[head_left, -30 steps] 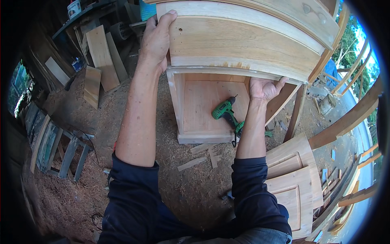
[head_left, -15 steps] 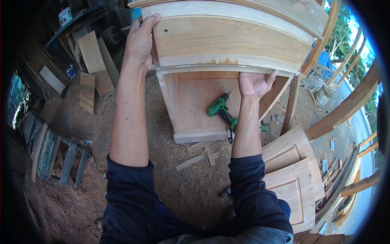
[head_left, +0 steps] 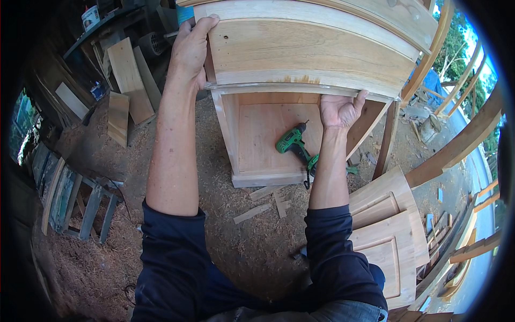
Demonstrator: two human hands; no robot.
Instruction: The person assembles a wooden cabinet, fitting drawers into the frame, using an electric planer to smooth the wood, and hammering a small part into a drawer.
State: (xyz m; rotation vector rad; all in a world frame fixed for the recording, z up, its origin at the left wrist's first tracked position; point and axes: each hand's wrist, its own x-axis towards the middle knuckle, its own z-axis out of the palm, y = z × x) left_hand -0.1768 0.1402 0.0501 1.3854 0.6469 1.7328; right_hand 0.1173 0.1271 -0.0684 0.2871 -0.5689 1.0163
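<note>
A bare wooden cabinet (head_left: 236,155) stands before me, with a wide drawer front (head_left: 311,51) above an uncovered lower compartment. My left hand (head_left: 189,53) is closed round the drawer front's left edge, thumb on its face and fingers down the side. Palm up, my right hand (head_left: 341,111) reaches under the rail (head_left: 268,89) below the drawer front. Its thumb rests against the rail's front, while the other fingers are hidden behind it. Inside the compartment lies a green and black cordless drill (head_left: 292,140), partly hidden by my right forearm.
Two panelled wooden doors (head_left: 383,252) lie at the lower right. Boards (head_left: 129,80) lean at the left, above a small slatted wooden frame (head_left: 80,206). Wood scraps (head_left: 263,206) and shavings litter the ground before the cabinet. Timber posts (head_left: 429,53) rise at the right.
The view has shifted slightly, so the cabinet appears a little further right. Both hands keep their places on it, and the drill still lies in the compartment.
</note>
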